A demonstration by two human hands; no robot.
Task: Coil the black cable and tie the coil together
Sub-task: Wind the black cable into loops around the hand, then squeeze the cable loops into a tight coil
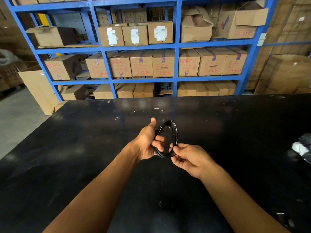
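Two bare hands meet above the middle of a wide, scuffed black table (84, 132), and between them stands a thin black cable wound into a round coil (175, 132) of several loops. The coil is held upright, clear of the table surface. The left hand (148, 142) grips the coil's left side, its fingers curled through the ring and its thumb pointing away toward the far edge. The right hand (190, 157) pinches the coil's lower right part between thumb and fingertips, its remaining fingers loosely curled beneath. Whether a loose end of cable runs from the coil cannot be told against the dark surface. At the right edge of the table lies a crumpled white and dark bundle (303, 148), well apart from the hands. Beyond the far edge rises a tall blue metal shelving rack (175, 64) stacked with brown cardboard boxes (141, 63), many printed in red.
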